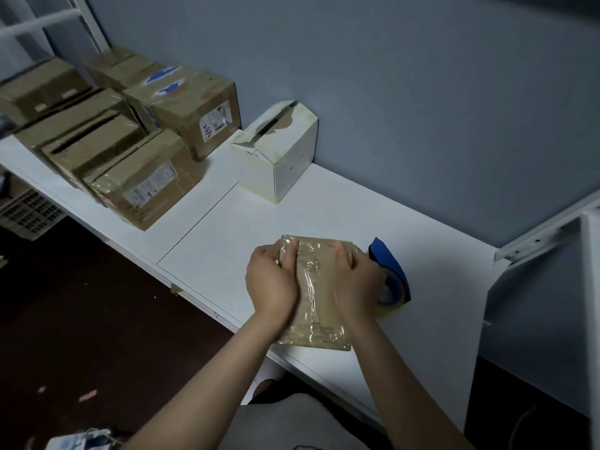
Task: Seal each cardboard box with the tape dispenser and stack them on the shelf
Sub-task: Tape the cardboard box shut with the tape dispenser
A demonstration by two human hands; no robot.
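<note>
A small brown cardboard box (316, 293) lies on the white table (227, 248) near its front edge, its top covered in shiny clear tape. My left hand (271, 280) lies on the box's left side with the thumb on top and fingers curled over the edge. My right hand (355, 280) holds the right side the same way. A blue tape dispenser (391, 267) with a clear roll sits just right of the box, partly hidden behind my right hand.
Several brown cardboard boxes (146, 177) are grouped at the table's left end. A white torn box (279, 151) stands by the blue wall. A white metal shelf frame (552, 241) rises at the right. Dark floor lies left of the table.
</note>
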